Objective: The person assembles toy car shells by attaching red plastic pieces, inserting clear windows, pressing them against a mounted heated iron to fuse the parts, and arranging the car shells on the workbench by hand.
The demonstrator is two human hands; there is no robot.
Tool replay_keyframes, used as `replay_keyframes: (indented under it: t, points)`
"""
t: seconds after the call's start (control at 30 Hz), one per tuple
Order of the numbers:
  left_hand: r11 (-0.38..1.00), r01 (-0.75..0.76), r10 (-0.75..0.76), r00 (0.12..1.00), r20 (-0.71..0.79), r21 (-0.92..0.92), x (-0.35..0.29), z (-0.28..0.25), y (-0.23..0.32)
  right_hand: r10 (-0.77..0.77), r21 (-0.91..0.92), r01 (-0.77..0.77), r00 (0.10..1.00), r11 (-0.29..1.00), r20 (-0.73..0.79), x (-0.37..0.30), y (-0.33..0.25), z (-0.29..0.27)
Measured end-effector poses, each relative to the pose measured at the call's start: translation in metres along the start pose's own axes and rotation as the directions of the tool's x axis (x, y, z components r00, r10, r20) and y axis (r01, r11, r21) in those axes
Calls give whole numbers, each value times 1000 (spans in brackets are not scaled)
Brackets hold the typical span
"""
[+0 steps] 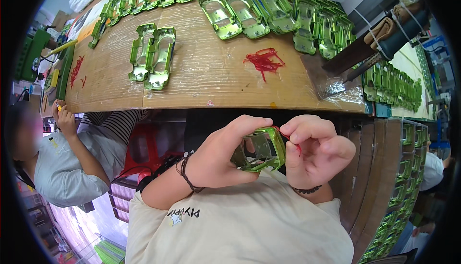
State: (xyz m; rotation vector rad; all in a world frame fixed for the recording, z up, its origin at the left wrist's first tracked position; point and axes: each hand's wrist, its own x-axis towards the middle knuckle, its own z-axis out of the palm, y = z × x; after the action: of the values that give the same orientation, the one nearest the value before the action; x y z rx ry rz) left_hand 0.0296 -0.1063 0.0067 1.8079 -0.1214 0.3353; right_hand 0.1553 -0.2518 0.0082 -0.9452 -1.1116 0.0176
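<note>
In front of my chest, my left hand (214,161) grips a shiny green plastic toy car body shell (277,148) with window openings, thumb and fingers around its sides. Close by on the right, my right hand (321,141) pinches a thin red strip (298,149) between thumb and forefinger. The strip runs to the upper right edge of the shell and touches it there; how it is seated cannot be made out. Beyond my hands, on the table (201,81), lies a small pile of red strips (264,61).
Two green shells (162,55) lie left of centre, with rows of more shells (221,17) behind. A dark metal post (353,53) stands at right, near stacked trays of shells (401,177). A co-worker (72,163) sits at left holding a small yellow-handled tool.
</note>
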Motion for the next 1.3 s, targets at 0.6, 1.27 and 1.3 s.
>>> replay_keyframes:
  t: [0.6,1.27,1.3]
  points:
    - [984,126,-125,992,19,-127,2,12,-5,34,-78,-32,999,996,16,-13,5,-4]
    - [999,-45,45,999,13,-16,5,22,-25,741,834,-401,671,380,-15,-30,-5,1]
    - [1000,-26,26,998,56,-1,9,19,-14,746,856,-393,666,336,13,-30,-7,-2]
